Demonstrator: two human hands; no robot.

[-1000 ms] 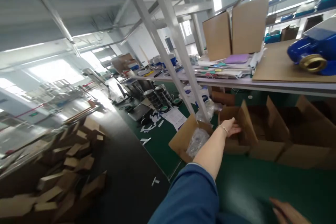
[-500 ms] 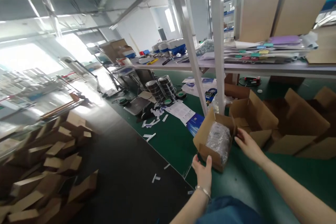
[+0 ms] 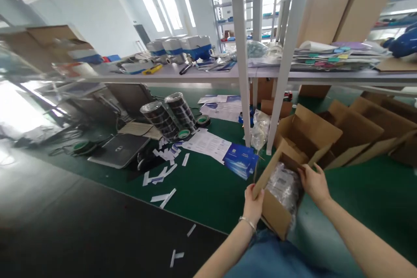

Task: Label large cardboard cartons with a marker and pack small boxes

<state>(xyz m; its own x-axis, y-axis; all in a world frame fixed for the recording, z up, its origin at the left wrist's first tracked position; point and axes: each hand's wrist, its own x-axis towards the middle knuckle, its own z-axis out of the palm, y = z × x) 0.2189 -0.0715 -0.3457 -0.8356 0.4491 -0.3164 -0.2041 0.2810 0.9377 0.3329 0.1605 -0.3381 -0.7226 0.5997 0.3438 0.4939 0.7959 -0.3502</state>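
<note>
Currently both hands grip the small open cardboard box (image 3: 276, 215), near centre, lifted and tilted: left hand (image 3: 253, 205) on flap, right hand (image 3: 313, 182) on rim. Bagged contents (image 3: 283, 184) probably heavy; support base.

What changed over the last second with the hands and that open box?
The left hand, which was reaching toward the row of boxes, came back and took the cardboard box by its left flap; the right hand gripped the right side. The box came toward the person, tilted. The plastic-wrapped item stayed inside; the other open boxes stayed put.
</note>
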